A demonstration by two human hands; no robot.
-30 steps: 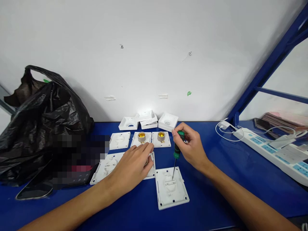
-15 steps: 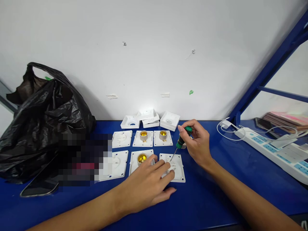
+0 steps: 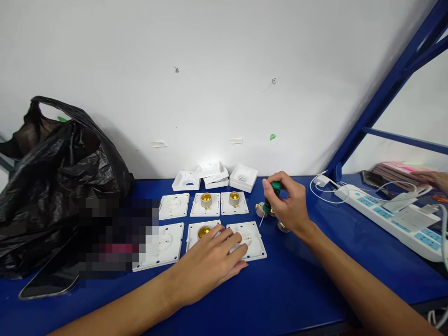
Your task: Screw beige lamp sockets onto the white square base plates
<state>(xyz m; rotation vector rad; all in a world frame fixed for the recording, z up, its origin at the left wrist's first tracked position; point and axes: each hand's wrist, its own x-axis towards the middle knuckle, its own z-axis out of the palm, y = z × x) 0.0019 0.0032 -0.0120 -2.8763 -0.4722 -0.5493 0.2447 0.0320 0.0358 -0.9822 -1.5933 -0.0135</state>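
My left hand (image 3: pixel 210 261) lies flat with fingers spread on a white square plate (image 3: pixel 252 240) at the front right of a grid of white lamp-holder plates. My right hand (image 3: pixel 289 205) is closed round a green-handled screwdriver (image 3: pixel 271 198), its tip pointing down-left beside that plate. Small brass-and-white socket parts (image 3: pixel 261 208) lie on the blue table by the right hand. Plates with brass sockets (image 3: pixel 206 200) sit in the back row.
A black plastic bag (image 3: pixel 59 172) fills the left side, with a phone (image 3: pixel 49 282) in front of it. White box-shaped covers (image 3: pixel 215 175) are stacked by the wall. A white power strip (image 3: pixel 392 219) with cables lies at right, beneath a blue frame post (image 3: pixel 378 98).
The white plate was slid from the front into the grid by my left hand, which now rests on it. My right hand lifted the screwdriver off the plate and moved it right.
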